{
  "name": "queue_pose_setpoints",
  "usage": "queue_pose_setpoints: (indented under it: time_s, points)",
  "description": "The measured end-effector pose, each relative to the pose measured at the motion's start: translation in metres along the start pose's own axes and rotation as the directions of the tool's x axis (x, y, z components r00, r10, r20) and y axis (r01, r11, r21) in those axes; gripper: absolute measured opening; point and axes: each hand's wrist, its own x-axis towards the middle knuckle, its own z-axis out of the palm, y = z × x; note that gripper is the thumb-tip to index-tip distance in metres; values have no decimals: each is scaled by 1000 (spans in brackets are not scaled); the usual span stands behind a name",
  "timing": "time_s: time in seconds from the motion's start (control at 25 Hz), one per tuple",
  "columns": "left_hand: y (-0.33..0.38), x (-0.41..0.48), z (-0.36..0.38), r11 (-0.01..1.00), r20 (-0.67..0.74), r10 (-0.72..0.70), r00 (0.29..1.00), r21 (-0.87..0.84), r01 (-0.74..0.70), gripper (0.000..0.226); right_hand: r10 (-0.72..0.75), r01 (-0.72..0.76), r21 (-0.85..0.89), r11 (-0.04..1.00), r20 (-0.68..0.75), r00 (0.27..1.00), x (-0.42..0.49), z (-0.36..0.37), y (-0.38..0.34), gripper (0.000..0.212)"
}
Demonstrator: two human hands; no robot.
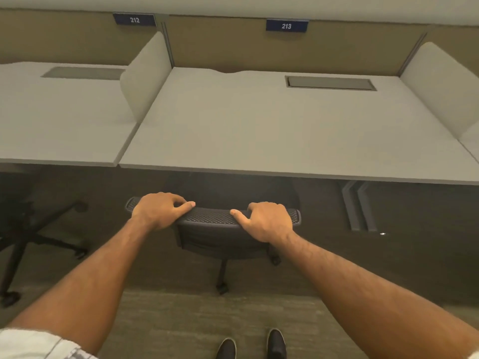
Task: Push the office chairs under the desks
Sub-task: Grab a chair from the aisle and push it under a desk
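Observation:
A black mesh-backed office chair stands in front of the desk marked 213. Its seat lies mostly under the desk's front edge, and only the backrest top and some wheeled legs show. My left hand grips the left end of the backrest's top edge. My right hand grips the right end, thumb along the mesh. Both arms are stretched forward.
The desk marked 212 is on the left, split off by a grey divider panel. Another chair's black wheeled base stands at the left, below that desk. A desk leg is at the right. My shoes are on the carpet.

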Motion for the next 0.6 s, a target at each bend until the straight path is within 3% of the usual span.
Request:
queue_pose_setpoints:
  time_s: [0.32,0.44,0.6]
  points:
    - [-23,10,-12,998,-3,64,998,14,-64,50,108,-103,80,991,-66,992,7,8,-25,84]
    - [-23,4,-12,994,-54,112,992,-11,-113,49,82,-77,30,997,-200,976,-3,16,-27,74]
    - [-21,10,-14,992,21,121,992,30,-122,50,94,-83,47,995,-355,930,-21,31,-19,60]
